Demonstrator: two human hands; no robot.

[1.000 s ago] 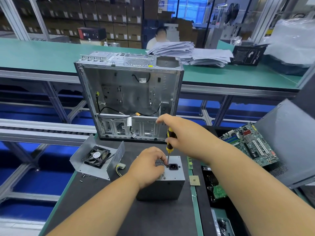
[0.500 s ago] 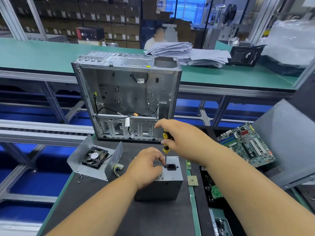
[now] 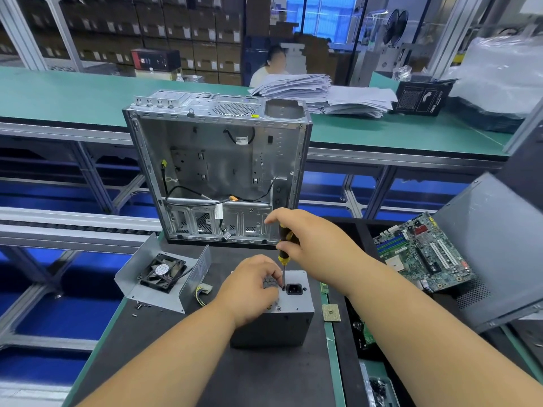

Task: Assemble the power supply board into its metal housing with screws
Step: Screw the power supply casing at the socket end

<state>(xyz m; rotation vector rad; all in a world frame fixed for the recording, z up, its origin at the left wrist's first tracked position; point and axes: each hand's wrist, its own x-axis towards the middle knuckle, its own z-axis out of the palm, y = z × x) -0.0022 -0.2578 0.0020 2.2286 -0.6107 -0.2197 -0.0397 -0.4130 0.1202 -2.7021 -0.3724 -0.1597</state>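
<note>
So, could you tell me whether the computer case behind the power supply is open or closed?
Open. The computer case stands upright with its side panel off, so its bare metal interior and loose cables show.

both forearms are bare to the frame edge, the left hand (image 3: 252, 289) and right hand (image 3: 314, 245) ungloved.

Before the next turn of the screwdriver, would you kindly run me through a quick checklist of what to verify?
1. Right hand grips the screwdriver: ok.
2. Tip at the screw hole beside the power socket: ok.
3. Tip seated in a screw head: cannot tell, too small.
4. Left hand steadies the power supply housing, fingers by the shaft: ok.
5. Housing flat on the black mat: ok.
6. Spare screws lie near the fan bracket: ok.
</note>
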